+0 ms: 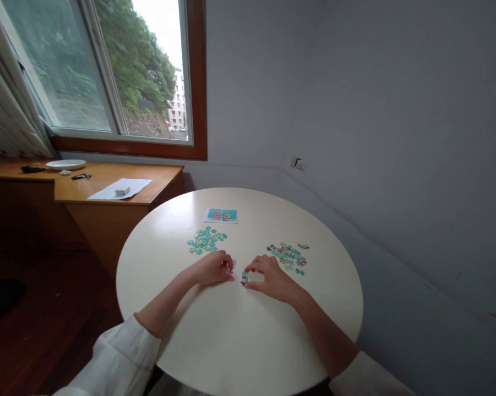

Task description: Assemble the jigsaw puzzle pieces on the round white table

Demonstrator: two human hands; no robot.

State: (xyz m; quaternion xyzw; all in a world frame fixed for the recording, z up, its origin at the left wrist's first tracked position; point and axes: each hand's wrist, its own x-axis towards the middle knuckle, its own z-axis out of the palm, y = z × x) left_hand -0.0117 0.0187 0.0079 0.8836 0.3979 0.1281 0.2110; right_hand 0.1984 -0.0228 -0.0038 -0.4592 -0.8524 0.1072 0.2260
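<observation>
My left hand [213, 268] rests on the round white table [214, 341], fingers pinched on a small pink puzzle piece [230, 271]. My right hand [268, 278] lies just to its right, thumb and fingers closed on a teal and pink puzzle piece [244, 277]. The two pieces sit a few centimetres apart. A pile of teal puzzle pieces [206, 240] lies beyond my left hand. A pile of mixed-colour pieces [289, 256] lies beyond my right hand. A small reference picture [220, 215] lies flat further back.
A wooden desk [107, 203] stands to the left under a window [107, 71], bearing a white plate [66, 164], a sheet of paper [119, 188] and small dark items. Grey walls close in behind and to the right. The floor at left is dark wood.
</observation>
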